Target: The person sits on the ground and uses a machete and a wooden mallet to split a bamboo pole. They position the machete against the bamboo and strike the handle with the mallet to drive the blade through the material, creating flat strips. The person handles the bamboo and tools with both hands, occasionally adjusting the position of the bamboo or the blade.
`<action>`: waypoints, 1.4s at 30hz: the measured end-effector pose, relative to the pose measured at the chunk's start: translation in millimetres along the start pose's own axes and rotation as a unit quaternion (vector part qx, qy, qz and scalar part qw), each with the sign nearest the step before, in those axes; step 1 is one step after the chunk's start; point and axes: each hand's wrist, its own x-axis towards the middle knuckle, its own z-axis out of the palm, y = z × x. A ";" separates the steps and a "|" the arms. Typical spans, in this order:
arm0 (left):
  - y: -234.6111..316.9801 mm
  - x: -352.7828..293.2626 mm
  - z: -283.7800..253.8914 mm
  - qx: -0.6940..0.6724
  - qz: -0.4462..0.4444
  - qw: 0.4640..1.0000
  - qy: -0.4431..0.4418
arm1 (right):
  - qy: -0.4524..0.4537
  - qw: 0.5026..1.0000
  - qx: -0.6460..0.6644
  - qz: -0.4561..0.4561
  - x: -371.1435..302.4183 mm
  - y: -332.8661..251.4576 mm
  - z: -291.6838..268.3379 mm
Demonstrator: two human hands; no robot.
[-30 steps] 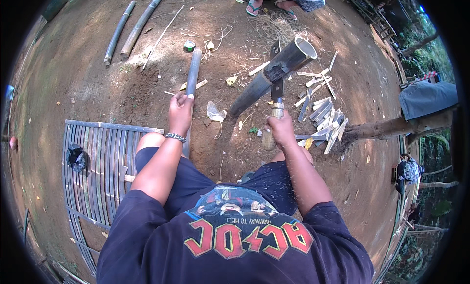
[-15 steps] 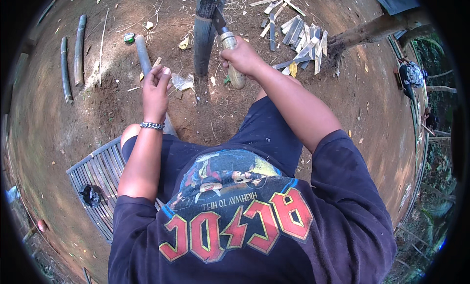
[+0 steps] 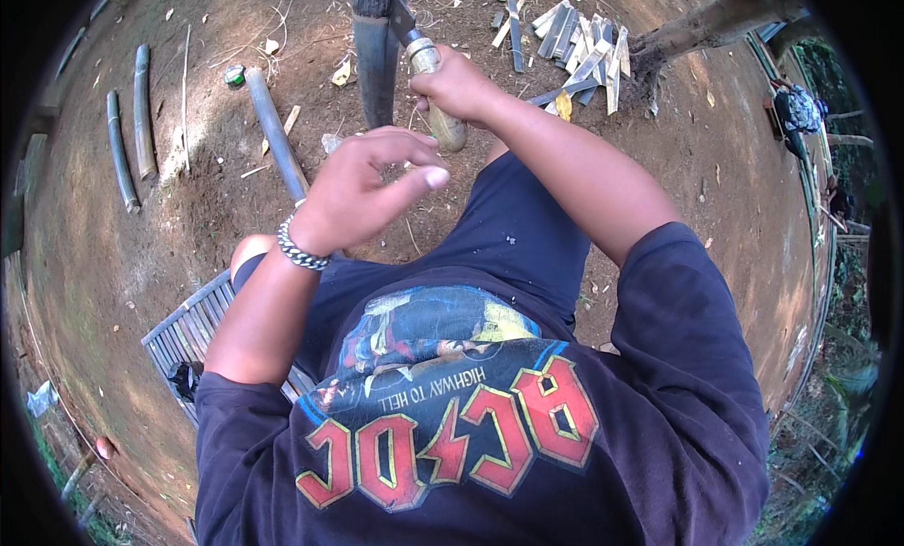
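My right hand [image 3: 463, 88] is wrapped round the pale wooden handle of a machete [image 3: 447, 130]. Its dark blade slants up and away, against or just beside an upright dark bamboo pole [image 3: 375, 61]; whether it cuts in, I cannot tell. The pole's top lies beyond the picture. My left hand [image 3: 363, 184], with a chain bracelet at the wrist, hovers left of the handle's lower end. Its fingers curve loosely, the thumb stands apart, and nothing shows in it.
Split bamboo pieces [image 3: 574, 52] lie heaped at the far right by a tree trunk [image 3: 697, 42]. A bamboo length [image 3: 273, 127] and a green tape measure [image 3: 234, 74] lie left of the pole. Two more bamboo lengths [image 3: 143, 113] rest farther left. A slatted bamboo seat [image 3: 202, 311] is under me.
My left hand has swung right and nearer, toward the machete handle, its fingers spreading out. My right hand still grips the machete at the pole. The view has shifted slightly.
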 end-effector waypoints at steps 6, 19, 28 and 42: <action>10.6 22.1 120.4 0.031 0.330 0.912 -0.241 | -0.040 0.995 0.091 0.023 29.1 -19.9 -13.6; -157.6 -125.7 -126.1 0.256 -0.358 0.876 0.197 | 0.003 1.000 0.020 0.015 36.0 -10.8 11.8; -101.9 -37.2 -88.7 -0.049 -0.109 0.938 0.326 | -0.033 0.977 0.204 0.049 22.3 -13.9 24.7; -18.5 81.1 -79.5 0.162 0.058 0.942 0.286 | -0.110 0.991 0.067 0.045 -49.5 38.7 38.1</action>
